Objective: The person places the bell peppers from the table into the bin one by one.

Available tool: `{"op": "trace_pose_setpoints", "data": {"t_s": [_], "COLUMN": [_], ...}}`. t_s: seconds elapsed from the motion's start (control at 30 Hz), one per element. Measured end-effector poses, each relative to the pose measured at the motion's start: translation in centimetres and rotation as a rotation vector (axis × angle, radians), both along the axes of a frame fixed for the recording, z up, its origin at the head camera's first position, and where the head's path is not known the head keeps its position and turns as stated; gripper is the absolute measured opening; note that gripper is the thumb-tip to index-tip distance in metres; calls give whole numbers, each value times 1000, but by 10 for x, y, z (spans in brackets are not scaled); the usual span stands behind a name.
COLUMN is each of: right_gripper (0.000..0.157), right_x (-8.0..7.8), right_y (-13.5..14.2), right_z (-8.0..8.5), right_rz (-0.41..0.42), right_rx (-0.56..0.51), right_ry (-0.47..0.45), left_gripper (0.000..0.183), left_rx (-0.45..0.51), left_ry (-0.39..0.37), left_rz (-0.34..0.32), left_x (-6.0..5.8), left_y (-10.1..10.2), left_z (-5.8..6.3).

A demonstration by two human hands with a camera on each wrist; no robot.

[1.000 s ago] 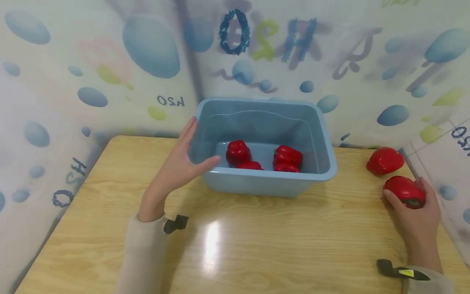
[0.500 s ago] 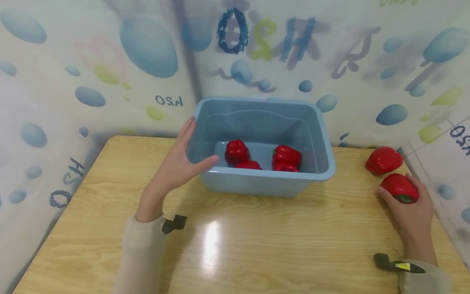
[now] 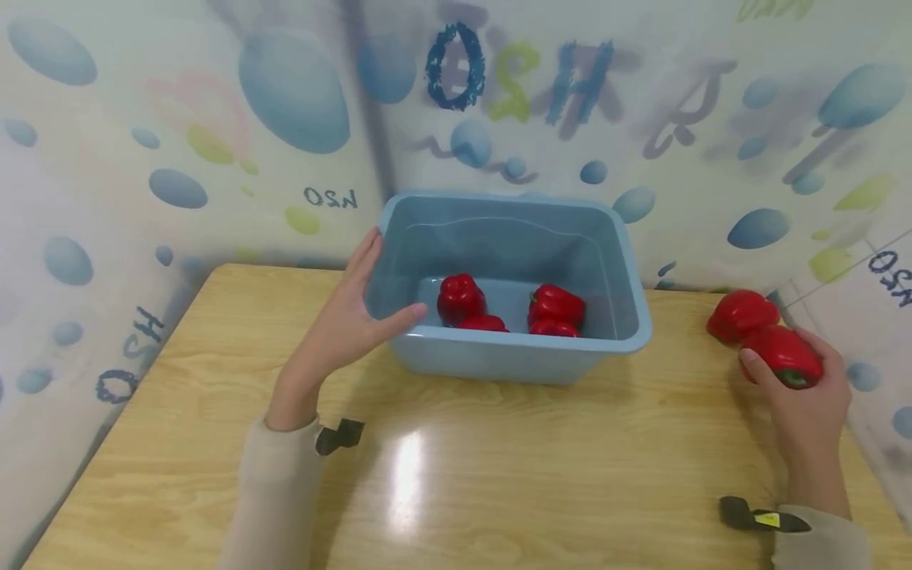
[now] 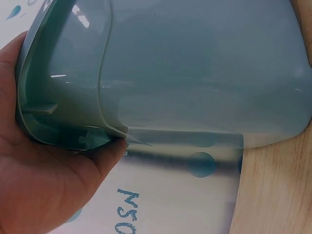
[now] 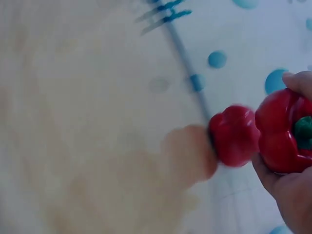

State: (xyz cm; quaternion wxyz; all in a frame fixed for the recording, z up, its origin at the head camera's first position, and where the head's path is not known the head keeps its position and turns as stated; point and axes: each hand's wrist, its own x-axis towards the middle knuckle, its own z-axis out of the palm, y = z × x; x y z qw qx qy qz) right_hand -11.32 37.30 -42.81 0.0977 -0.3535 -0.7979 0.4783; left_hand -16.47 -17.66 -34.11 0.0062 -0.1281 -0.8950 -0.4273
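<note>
Plainly, the right grip [image 3: 811, 405] clasps a red pepper [image 3: 780, 352]; the blue bin [image 3: 492, 360] lies well leftward of it; the left grip [image 3: 345, 313], spread, touches the bin.

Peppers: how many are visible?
6: in the bin, back-left pepper, front-left pepper, back-right pepper, front-right pepper; held pepper in the right grip; loose pepper on the table. The bin's wall may hide more.
</note>
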Motion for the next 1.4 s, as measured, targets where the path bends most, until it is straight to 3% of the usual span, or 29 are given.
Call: {"op": "trace_pose_setpoints", "data": {"t_s": [0.37, 0.7, 1.03, 1.2, 1.4], "right_gripper": [72, 75, 81, 85, 84], "right_x": [4, 11, 16, 13, 12], "right_y": [-32, -70, -104, -115, -120], "right_z": [37, 60, 89, 92, 92], "right_rz": [169, 445, 551, 648, 702], "right_rx": [109, 192, 212, 87, -57], "right_ry": [172, 380, 548, 665, 775], "left_gripper": [105, 105, 104, 103, 103], "left_rx": [-8, -8, -2, -2, 5], "left_ry": [6, -7, -14, -14, -12], "left_rz": [-1, 9, 4, 0, 0], "left_x": [-1, 0, 1, 1, 1], "left_y": [0, 1, 1, 1, 1], "left_z": [-1, -2, -1, 1, 1]}}
